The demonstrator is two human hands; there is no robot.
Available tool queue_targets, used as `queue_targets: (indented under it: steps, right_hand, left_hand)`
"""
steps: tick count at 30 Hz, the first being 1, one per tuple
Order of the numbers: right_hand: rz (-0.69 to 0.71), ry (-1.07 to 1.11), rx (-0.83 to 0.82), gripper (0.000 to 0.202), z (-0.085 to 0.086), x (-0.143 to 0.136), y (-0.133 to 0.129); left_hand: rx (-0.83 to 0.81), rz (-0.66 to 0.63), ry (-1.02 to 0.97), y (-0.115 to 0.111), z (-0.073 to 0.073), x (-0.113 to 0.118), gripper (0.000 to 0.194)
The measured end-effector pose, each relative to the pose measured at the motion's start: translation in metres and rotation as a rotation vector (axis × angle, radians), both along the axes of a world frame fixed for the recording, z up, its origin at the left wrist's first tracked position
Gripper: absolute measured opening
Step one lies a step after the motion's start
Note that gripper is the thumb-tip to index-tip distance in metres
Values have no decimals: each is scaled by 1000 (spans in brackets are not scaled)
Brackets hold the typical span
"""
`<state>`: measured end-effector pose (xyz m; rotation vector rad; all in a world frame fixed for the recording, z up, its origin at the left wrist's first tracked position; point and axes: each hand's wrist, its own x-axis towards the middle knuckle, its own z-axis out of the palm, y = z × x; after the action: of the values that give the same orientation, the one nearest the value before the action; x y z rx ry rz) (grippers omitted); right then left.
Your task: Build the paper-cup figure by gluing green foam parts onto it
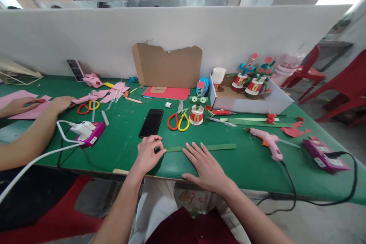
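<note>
A narrow green paper strip point(221, 147) lies across the green table near its front edge. My left hand point(149, 153) pinches the strip's left end between thumb and fingertips. Flat over the middle of the strip rests my right hand point(204, 166), its fingers spread. Just beyond the hands are a black phone point(151, 122), scissors point(178, 122) with red and yellow handles, and a paper cup figure point(196, 114) with a green head and folded green arms.
A pink glue gun point(268, 141) and purple power strip point(324, 154) lie at right. Behind stands a white box point(248, 105) of cup figures. Red paper point(171, 93) lies by upright cardboard point(170, 65). At left, another person's arms point(37, 126) work near a second power strip point(93, 135).
</note>
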<state>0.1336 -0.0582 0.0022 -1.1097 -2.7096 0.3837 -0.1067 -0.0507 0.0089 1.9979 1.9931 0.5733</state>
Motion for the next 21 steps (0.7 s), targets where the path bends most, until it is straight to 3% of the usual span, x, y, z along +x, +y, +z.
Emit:
queue_targets:
  steps: [9, 21]
  right_hand:
    - [-8, 8, 1, 77, 1, 0, -1]
    - [-4, -5, -1, 77, 2, 0, -1]
  left_hand:
    - [53, -89, -76, -4, -5, -6, 16]
    - [137, 41, 50, -3, -14, 5, 20]
